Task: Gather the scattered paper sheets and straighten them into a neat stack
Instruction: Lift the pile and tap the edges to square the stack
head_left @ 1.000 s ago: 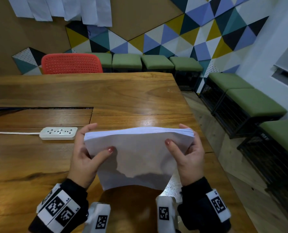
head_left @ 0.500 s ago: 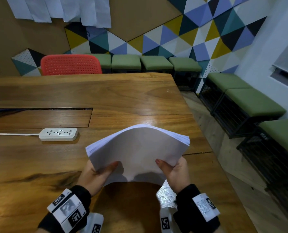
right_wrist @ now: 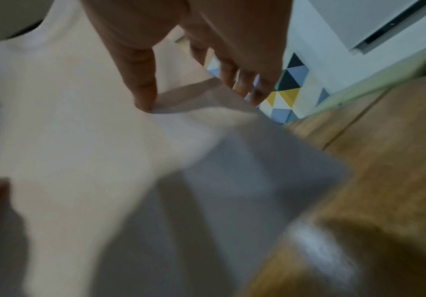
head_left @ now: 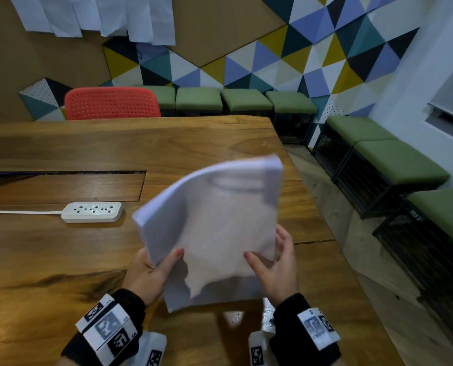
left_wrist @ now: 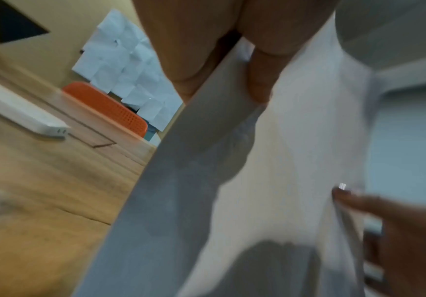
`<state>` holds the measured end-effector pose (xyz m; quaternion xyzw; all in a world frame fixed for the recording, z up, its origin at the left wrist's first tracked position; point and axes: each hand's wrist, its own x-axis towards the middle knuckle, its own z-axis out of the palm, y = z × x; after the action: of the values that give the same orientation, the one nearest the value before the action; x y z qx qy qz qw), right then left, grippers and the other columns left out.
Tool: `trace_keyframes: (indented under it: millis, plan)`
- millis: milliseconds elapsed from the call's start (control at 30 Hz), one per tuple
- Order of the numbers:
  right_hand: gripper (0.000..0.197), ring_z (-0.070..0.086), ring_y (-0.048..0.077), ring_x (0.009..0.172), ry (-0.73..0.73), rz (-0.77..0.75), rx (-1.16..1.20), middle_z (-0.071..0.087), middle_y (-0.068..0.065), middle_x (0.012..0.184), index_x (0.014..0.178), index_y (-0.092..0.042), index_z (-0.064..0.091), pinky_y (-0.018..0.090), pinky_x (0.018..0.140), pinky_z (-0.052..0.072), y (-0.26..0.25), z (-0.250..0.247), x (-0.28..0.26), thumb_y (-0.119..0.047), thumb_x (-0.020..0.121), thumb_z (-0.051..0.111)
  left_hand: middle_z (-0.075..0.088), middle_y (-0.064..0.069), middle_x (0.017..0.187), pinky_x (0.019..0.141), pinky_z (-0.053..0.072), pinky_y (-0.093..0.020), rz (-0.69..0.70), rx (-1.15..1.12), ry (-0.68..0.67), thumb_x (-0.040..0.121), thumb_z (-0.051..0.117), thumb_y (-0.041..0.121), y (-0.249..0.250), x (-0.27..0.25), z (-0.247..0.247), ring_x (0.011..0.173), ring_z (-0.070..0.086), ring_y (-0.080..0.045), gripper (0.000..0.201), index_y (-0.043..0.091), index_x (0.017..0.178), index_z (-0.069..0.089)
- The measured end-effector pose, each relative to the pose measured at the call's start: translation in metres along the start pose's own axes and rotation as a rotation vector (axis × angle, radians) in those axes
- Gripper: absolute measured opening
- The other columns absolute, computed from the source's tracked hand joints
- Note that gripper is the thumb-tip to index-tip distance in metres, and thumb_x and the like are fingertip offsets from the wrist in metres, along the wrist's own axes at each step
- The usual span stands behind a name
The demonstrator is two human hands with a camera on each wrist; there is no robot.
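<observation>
A stack of white paper sheets (head_left: 214,220) is held up above the wooden table (head_left: 48,260), tilted, with its top corner pointing up and to the right. It is blurred. My left hand (head_left: 164,260) grips the stack's lower left edge, thumb on the front and fingers hidden behind. My right hand (head_left: 267,254) pinches the lower right edge, thumb on the front and fingers spread behind. The left wrist view shows the left hand (left_wrist: 222,84) clamped on the stack (left_wrist: 282,160). The right wrist view shows the right hand (right_wrist: 199,96), its thumb tip pressed on the sheets (right_wrist: 79,140).
A white power strip (head_left: 92,212) with its cable lies on the table left of the stack. A red chair (head_left: 111,103) stands at the far edge. Green stools (head_left: 383,159) line the walls. The table's right edge (head_left: 352,273) runs close to my right hand.
The stack, first held level with a hand at each side, has turned so one corner points up right. Both hands slid down to its lower edges.
</observation>
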<state>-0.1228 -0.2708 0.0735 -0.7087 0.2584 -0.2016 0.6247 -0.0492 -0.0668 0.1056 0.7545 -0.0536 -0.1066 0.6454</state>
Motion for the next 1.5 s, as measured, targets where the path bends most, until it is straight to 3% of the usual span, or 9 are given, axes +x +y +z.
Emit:
trace_keyframes:
  millis: [133, 200, 300, 533, 667, 767, 833, 1067, 1500]
  plan:
    - [0.111, 0.036, 0.030, 0.131, 0.129, 0.285, 0.172, 0.028, 0.010, 0.149, 0.142, -0.045, 0.009, 0.054, 0.104, 0.035, 0.001, -0.014, -0.003, -0.009, 0.064, 0.080, 0.071, -0.005, 0.083, 0.089, 0.050, -0.041, -0.091, -0.178, 0.137, 0.068, 0.078, 0.033, 0.016, -0.006, 0.003, 0.060, 0.055, -0.006, 0.036, 0.007, 0.090, 0.065]
    - [0.101, 0.049, 0.032, 0.122, -0.075, 0.396, 0.603, 0.040, 0.017, 0.144, 0.142, -0.036, 0.022, 0.054, 0.101, 0.039, 0.004, -0.017, -0.003, -0.004, 0.064, 0.078, 0.071, -0.001, 0.076, 0.083, 0.050, -0.036, -0.152, -0.278, 0.139, 0.039, 0.082, 0.057, 0.006, 0.000, -0.001, 0.063, 0.062, -0.010, 0.062, 0.013, 0.079, 0.065]
    - [0.096, 0.066, 0.029, 0.101, -0.351, 0.422, 0.944, 0.066, 0.015, 0.119, 0.127, -0.010, 0.050, 0.046, 0.083, 0.056, 0.009, -0.016, -0.001, -0.013, 0.041, 0.092, 0.074, -0.005, 0.088, 0.072, 0.053, -0.026, -0.317, -0.497, -0.004, 0.026, 0.090, 0.053, -0.014, 0.007, 0.000, 0.079, 0.069, -0.011, 0.066, 0.006, 0.070, 0.074]
    - [0.065, 0.071, 0.015, 0.076, -0.190, 0.087, 0.683, 0.077, 0.001, 0.082, 0.083, -0.016, 0.076, 0.029, 0.066, 0.059, 0.015, -0.043, 0.027, -0.031, 0.022, 0.095, 0.074, -0.006, 0.098, 0.062, 0.060, -0.031, -0.151, -0.714, -0.009, 0.081, 0.058, 0.009, 0.000, 0.026, -0.061, 0.072, 0.073, -0.015, 0.027, 0.022, 0.102, 0.070]
    - [0.028, 0.070, 0.006, 0.072, -0.229, -0.018, 0.497, 0.076, -0.009, 0.076, 0.080, -0.031, 0.077, 0.023, 0.064, 0.056, 0.015, -0.051, 0.027, -0.018, 0.056, 0.083, 0.077, -0.005, 0.085, 0.059, 0.059, -0.027, -0.121, -0.209, -0.200, 0.020, 0.092, 0.040, -0.001, 0.027, -0.077, 0.076, 0.073, -0.017, 0.090, 0.018, 0.101, 0.063]
    - [0.029, 0.069, 0.004, 0.070, -0.232, 0.020, 0.339, 0.075, -0.011, 0.071, 0.073, -0.031, 0.077, 0.024, 0.068, 0.055, 0.017, -0.039, 0.022, -0.043, 0.048, 0.085, 0.073, 0.000, 0.069, 0.067, 0.057, -0.029, -0.103, -0.095, -0.057, 0.058, 0.084, 0.009, -0.010, 0.021, -0.054, 0.083, 0.066, -0.026, 0.032, 0.014, 0.081, 0.063]
    - [0.007, 0.068, 0.006, 0.066, -0.199, 0.057, 0.326, 0.075, -0.008, 0.066, 0.068, -0.024, 0.078, 0.029, 0.066, 0.054, 0.026, -0.034, 0.017, -0.023, 0.062, 0.082, 0.072, 0.008, 0.070, 0.086, 0.052, -0.036, -0.112, -0.058, 0.016, 0.074, 0.065, -0.011, -0.024, 0.019, -0.046, 0.087, 0.061, -0.025, 0.030, 0.018, 0.081, 0.062]
    - [0.030, 0.066, 0.002, 0.056, -0.107, 0.145, 0.184, 0.071, -0.013, 0.055, 0.078, -0.015, 0.062, 0.014, 0.048, 0.051, 0.047, -0.038, 0.009, 0.015, 0.077, 0.061, 0.069, 0.009, 0.074, 0.089, 0.040, -0.034, -0.140, -0.093, 0.041, 0.079, 0.064, -0.003, -0.033, 0.003, -0.028, 0.082, 0.056, -0.008, 0.031, 0.027, 0.084, 0.059]
    - [0.049, 0.063, 0.028, 0.095, -0.098, 0.152, 0.145, 0.067, 0.006, 0.090, 0.088, -0.020, 0.061, 0.030, 0.070, 0.054, 0.052, -0.034, 0.007, -0.031, 0.049, 0.088, 0.064, -0.007, 0.091, 0.095, 0.041, -0.041, -0.162, -0.087, 0.045, 0.074, 0.067, -0.008, -0.042, -0.003, -0.032, 0.091, 0.057, -0.022, 0.038, 0.026, 0.088, 0.059]
